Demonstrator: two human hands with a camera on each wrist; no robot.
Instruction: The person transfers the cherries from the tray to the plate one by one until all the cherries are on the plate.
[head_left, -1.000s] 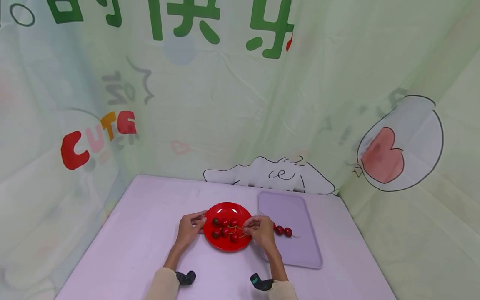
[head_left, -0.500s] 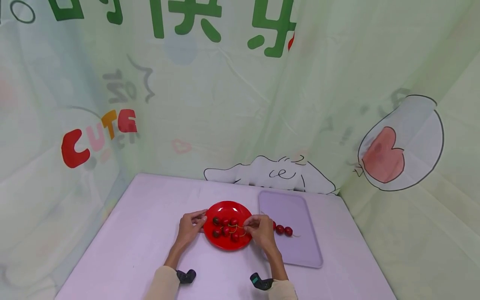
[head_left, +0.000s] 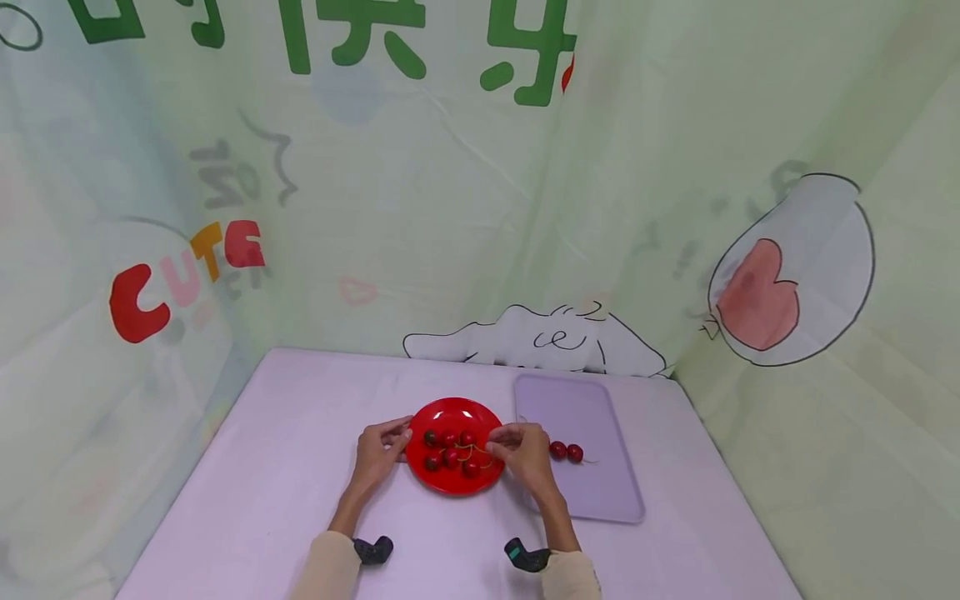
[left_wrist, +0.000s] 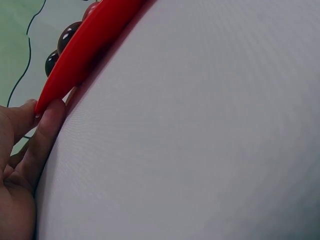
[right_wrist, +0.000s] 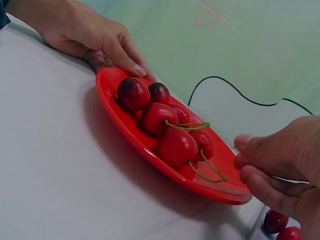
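My left hand (head_left: 377,457) pinches the left rim of a round red plate (head_left: 453,488). In the left wrist view, the thumb (left_wrist: 25,116) lies over the rim and a finger is beneath it. Several cherries (right_wrist: 177,146) lie on the plate in two rows; two look dark and some carry green stems (right_wrist: 212,179). My right hand (head_left: 527,454) is at the plate's right rim, fingers bent and tips close together. In the right wrist view nothing shows between its fingertips, and the stem ends lie a little away from them.
A pale purple tray (head_left: 588,500) lies right of the plate, partly behind my right hand. Red cherries (head_left: 566,452) with a stem rest on it. A printed cloth (head_left: 420,208) hangs behind and beside the table (head_left: 300,433).
The head view has shifted slightly. Both hands stay almost still at the plate, and my right hand now covers a bit more of the cherries on the tray.
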